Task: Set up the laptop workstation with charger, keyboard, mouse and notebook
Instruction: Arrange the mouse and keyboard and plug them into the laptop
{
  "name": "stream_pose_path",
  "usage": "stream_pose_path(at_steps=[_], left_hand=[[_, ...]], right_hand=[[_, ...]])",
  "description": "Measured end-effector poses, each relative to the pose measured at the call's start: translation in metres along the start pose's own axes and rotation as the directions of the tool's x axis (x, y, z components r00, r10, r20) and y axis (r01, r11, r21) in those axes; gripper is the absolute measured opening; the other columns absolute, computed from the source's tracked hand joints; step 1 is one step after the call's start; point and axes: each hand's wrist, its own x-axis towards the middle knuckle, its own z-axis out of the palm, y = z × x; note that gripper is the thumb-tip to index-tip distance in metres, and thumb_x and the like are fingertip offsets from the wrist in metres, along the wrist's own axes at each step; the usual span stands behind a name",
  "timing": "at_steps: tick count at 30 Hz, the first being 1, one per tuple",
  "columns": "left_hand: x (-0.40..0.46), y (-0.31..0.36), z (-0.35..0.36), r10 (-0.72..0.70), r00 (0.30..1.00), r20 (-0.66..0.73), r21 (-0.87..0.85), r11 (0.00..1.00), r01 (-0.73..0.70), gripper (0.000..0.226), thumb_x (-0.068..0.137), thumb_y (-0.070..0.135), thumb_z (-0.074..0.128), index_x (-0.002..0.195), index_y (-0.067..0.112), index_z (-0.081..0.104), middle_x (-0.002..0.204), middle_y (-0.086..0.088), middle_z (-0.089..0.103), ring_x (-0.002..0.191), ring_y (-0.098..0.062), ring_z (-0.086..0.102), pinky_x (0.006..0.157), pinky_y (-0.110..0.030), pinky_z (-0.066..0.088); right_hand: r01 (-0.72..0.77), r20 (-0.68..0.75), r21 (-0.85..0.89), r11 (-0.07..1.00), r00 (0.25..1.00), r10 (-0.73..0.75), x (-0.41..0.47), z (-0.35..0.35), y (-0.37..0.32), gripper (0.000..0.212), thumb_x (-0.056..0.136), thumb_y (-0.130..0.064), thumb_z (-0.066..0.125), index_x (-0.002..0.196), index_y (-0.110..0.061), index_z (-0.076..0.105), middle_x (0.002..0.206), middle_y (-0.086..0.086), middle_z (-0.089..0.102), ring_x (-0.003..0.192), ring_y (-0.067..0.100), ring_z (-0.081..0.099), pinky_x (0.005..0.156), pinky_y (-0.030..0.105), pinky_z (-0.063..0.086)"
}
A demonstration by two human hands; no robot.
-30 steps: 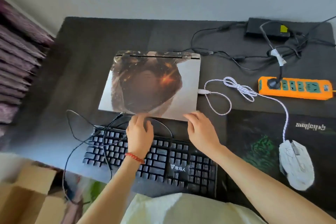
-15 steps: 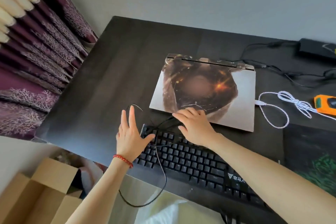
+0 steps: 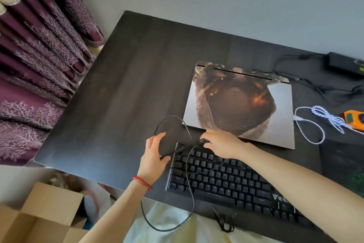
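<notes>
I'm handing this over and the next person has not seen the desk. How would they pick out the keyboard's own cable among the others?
Start at the closed laptop on the dark desk. The black keyboard lies in front of it. Its cable is the thin black one looping over the keyboard's left end and off the desk's front edge, unlike the white braided cable right of the laptop.

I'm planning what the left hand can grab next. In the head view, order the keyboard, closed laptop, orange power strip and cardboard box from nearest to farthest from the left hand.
1. keyboard, just right of the left hand.
2. closed laptop, ahead and right.
3. cardboard box, below the table's left edge.
4. orange power strip, far right.
</notes>
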Motion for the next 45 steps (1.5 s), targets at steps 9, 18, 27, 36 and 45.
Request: stream_pose_path(at_steps=[9,18,27,36,45], left_hand=[[0.053,0.013,-0.097,-0.060,0.920,-0.388,-0.077,0.997,0.032,0.058,0.074,0.003,0.072,0.123,0.010,0.042,0.111,-0.005,0.038,0.070,-0.020,0.053,0.076,-0.031,0.042],[0.127,0.005,-0.190,0.241,0.913,-0.330,0.479,0.876,-0.058,0.019,0.086,0.019,0.061,0.099,0.008,0.069,0.095,-0.015,0.068,0.094,-0.037,0.057,0.081,-0.046,0.047],[0.200,0.026,-0.201,0.402,0.908,-0.115,0.651,0.721,-0.237,0.027,0.090,0.020,0.054,0.115,0.012,0.061,0.108,-0.016,0.055,0.090,-0.034,0.058,0.071,-0.042,0.048],[0.155,-0.035,-0.154,0.505,0.858,-0.097,0.429,0.799,-0.422,0.021,0.072,0.005,0.070,0.092,0.005,0.064,0.103,-0.017,0.061,0.092,-0.035,0.060,0.074,-0.043,0.049],[0.169,-0.002,-0.142,0.716,0.697,-0.045,0.591,0.582,-0.559,0.045,0.083,0.041,0.045,0.124,0.023,0.049,0.135,-0.012,0.050,0.130,-0.031,0.035,0.104,-0.053,0.024]], right_hand=[[0.020,-0.269,0.293,0.956,0.961,0.063,0.024,-0.065,-0.045,0.032,0.099,-0.025,0.030,0.116,-0.006,0.049,0.121,0.012,0.053,0.109,0.031,0.051,0.089,0.038,0.037],[-0.101,-0.546,0.491,0.865,0.738,0.396,0.050,-0.102,-0.055,0.028,0.097,-0.024,0.034,0.110,-0.007,0.052,0.114,0.013,0.058,0.102,0.034,0.054,0.092,0.047,0.042],[-0.300,-0.279,0.525,0.797,0.824,0.494,0.095,-0.104,-0.071,0.032,0.092,-0.020,0.044,0.061,-0.018,0.039,0.062,0.001,0.049,0.070,0.024,0.048,0.064,0.029,0.034],[-0.393,-0.065,0.310,0.866,0.900,0.431,0.090,-0.041,-0.082,0.023,0.095,-0.023,0.038,0.074,-0.015,0.044,0.091,0.016,0.066,0.086,0.033,0.062,0.066,0.032,0.040],[-0.286,-0.098,-0.021,0.958,0.954,0.283,0.097,-0.029,-0.090,0.024,0.095,-0.024,0.035,0.103,-0.008,0.051,0.095,0.018,0.066,0.090,0.036,0.060,0.064,0.035,0.038]])
